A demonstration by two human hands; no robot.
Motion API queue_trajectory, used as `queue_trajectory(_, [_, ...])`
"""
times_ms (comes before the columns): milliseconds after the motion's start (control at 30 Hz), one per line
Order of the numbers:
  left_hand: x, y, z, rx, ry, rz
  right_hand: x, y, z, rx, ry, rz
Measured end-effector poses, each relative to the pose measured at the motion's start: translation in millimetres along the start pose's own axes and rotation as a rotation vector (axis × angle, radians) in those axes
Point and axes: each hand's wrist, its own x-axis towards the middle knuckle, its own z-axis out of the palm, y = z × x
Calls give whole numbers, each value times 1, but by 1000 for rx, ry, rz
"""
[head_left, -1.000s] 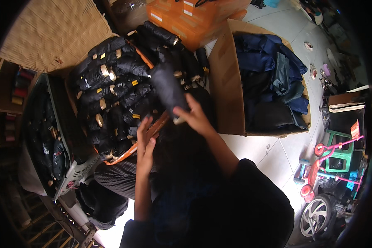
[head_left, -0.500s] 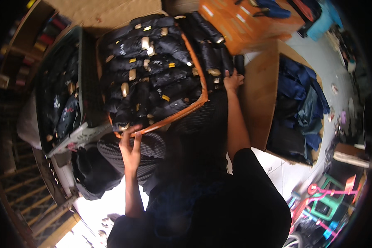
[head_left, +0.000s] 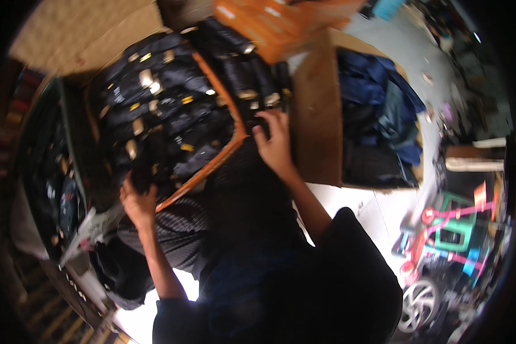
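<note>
Black rolled bundles with pale ends (head_left: 198, 157), which look like folded umbrellas, fill an orange-rimmed crate (head_left: 212, 161) in front of me. At the crate's near left corner, my left hand (head_left: 139, 202) has its thumb and fingers closed around one dark bundle (head_left: 140, 179). My right hand (head_left: 276, 143) is just outside the crate's right side, below more black bundles (head_left: 241, 71). Its thumb and fingers are apart, and I see nothing held between them. Blur softens both hands.
On the left stands a dark green basket (head_left: 71, 152) of similar bundles. A cardboard box (head_left: 315, 114) with blue and black cloth (head_left: 378, 114) stands close on my right. Orange plastic packaging (head_left: 281, 26) lies beyond. A green stool (head_left: 456, 223) is farther right.
My right hand has drawn back from the far bundles towards me. My left hand has moved from the rim onto a bundle at the near corner. The view has shifted and blurred.
</note>
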Motion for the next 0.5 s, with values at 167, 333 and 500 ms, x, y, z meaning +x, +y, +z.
queue_trajectory(167, [4, 18, -44, -751, -83, -349, -30, -39, -6, 349, -208, 241])
queue_trajectory(333, [-30, 74, -55, -1542, -65, -672, -49, -76, 18, 1008, -612, 508])
queue_trajectory(500, [-69, 137, -41, -1615, -641, -598, -46, -112, 26, 1656, -501, 618])
